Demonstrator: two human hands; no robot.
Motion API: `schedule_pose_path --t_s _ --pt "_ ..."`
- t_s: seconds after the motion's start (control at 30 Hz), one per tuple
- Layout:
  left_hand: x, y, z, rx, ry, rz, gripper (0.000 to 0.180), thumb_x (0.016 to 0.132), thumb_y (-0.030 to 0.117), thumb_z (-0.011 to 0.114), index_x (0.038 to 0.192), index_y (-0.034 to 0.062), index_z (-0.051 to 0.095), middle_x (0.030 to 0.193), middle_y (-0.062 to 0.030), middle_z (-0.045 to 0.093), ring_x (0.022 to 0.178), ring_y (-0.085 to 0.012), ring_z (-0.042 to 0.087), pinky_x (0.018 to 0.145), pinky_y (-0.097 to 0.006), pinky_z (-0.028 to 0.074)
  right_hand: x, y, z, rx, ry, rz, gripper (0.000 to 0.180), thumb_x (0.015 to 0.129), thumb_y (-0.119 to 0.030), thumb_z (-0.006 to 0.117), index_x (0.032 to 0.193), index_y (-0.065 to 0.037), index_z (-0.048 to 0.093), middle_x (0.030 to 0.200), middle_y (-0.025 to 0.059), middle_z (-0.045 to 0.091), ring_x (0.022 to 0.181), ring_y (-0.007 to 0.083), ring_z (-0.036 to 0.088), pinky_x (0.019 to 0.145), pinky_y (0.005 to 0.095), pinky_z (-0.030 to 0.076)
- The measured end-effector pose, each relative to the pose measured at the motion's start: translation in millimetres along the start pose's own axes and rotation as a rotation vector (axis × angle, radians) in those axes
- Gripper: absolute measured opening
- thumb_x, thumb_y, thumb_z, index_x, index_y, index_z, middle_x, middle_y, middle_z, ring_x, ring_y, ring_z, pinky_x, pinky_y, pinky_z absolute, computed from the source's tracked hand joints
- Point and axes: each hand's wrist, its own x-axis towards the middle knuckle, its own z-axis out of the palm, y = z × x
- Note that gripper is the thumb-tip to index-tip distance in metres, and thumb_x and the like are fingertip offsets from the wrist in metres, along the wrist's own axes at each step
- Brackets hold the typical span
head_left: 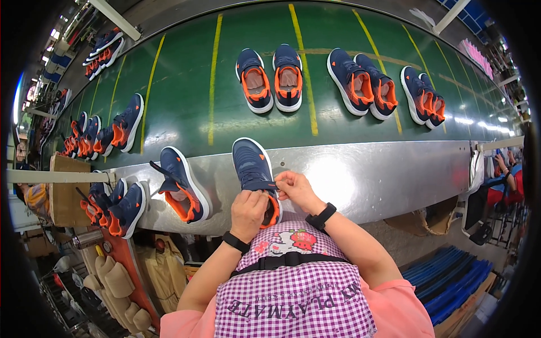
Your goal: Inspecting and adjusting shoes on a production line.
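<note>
A navy sneaker (251, 163) with orange lining and white sole stands on the metal ledge before me, toe pointing away. My left hand (249, 213) is closed at its collar, over the tongue area, hiding part of the opening. With thumb and fingers pinched, my right hand (295, 189) grips the end of the dark strap (260, 185) at the shoe's right side. To the left, a matching sneaker (181, 186) rests on the ledge, its strap (162, 170) undone and sticking out.
Past the metal ledge (383, 180) runs a green conveyor belt (186, 101) with yellow lines. Pairs of matching sneakers (288, 79) stand on it, with more sneakers (127, 208) at the ledge's left end. A cardboard box (70, 194) and a white bar (56, 176) are at far left.
</note>
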Motion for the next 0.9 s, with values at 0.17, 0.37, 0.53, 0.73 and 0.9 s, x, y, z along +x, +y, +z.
schedule_pose_path --t_s 0.17,0.37,0.53,0.73,0.9 --pt "2 0 -1 -0.012 -0.008 -0.008 0.019 0.07 0.004 0.068 0.088 0.004 0.065 0.084 -0.0048 0.061 0.078 -0.0226 0.056 0.068 -0.034 0.047 4 14 -1 -0.079 -0.019 -0.001 0.014 0.089 -0.014 0.061 0.095 -0.002 0.059 0.073 0.003 0.06 0.062 0.0084 0.06 0.057 0.0221 0.053" --pt "-1 -2 0 -0.016 -0.006 -0.021 0.017 0.07 0.003 0.067 0.087 0.0037 0.065 0.084 -0.0046 0.061 0.08 -0.0231 0.056 0.069 -0.035 0.047 0 8 7 0.003 -0.028 0.178 0.017 0.09 -0.017 0.062 0.092 -0.001 0.058 0.07 0.0031 0.058 0.057 0.0083 0.058 0.053 0.022 0.053" --pt "5 -4 -12 -0.018 -0.05 -0.026 0.026 0.068 0.005 0.069 0.094 0.005 0.065 0.091 -0.0058 0.062 0.083 -0.0242 0.057 0.072 -0.035 0.047 -9 4 12 -0.249 0.042 0.019 0.029 0.091 -0.023 0.059 0.106 0.001 0.057 0.077 0.0061 0.061 0.062 0.0124 0.06 0.059 0.0246 0.052" --pt "-4 -12 -17 0.064 0.071 -0.256 0.053 0.069 0.008 0.071 0.119 0.0035 0.055 0.105 -0.0124 0.057 0.095 -0.0296 0.056 0.083 -0.039 0.045 -23 6 28 -1.139 0.092 -0.579 0.059 0.081 -0.029 0.066 0.123 0.008 0.047 0.114 0.0228 0.055 0.101 0.0358 0.056 0.087 0.0385 0.046" --pt "-23 -24 -4 -0.172 0.003 -0.403 0.053 0.069 0.007 0.071 0.119 0.001 0.054 0.102 -0.0163 0.058 0.092 -0.0334 0.059 0.08 -0.039 0.048 -18 13 36 -1.261 0.075 -0.557 0.046 0.082 -0.015 0.062 0.118 0.011 0.049 0.1 0.0236 0.059 0.091 0.0364 0.058 0.082 0.0393 0.048"
